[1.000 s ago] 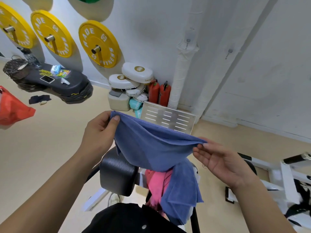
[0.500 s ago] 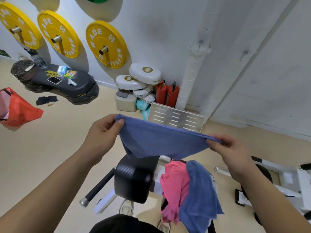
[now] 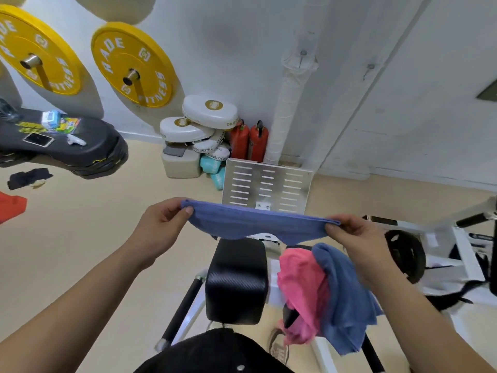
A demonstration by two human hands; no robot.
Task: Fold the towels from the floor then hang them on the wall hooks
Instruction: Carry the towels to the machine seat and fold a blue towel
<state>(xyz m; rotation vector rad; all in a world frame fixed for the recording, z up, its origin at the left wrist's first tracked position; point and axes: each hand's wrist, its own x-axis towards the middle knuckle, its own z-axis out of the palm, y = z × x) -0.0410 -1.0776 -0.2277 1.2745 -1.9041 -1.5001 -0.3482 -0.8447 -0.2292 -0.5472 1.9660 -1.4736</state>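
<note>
**Me:** My left hand (image 3: 161, 224) pinches one end of the blue towel (image 3: 258, 224), thumb on top. My right hand (image 3: 357, 238) pinches the other end, so my hands are well apart.

**Other:** How does the towel hang?

**Me:** It is stretched level between them at the top edge. The rest sags in a shallow curve above the black padded seat (image 3: 236, 278), in front of the slotted metal plate (image 3: 269, 184).

**Other:** Any more towels?

**Me:** A pink towel (image 3: 301, 286) and a second blue towel (image 3: 347, 292) are draped side by side over the white machine frame, just right of the seat and below my right wrist.

**Other:** And the hooks?

**Me:** One hook (image 3: 303, 53) sits on the wrapped white pipe (image 3: 285, 117). Another hook (image 3: 370, 67) is on the wall to its right. Both are bare.
</note>
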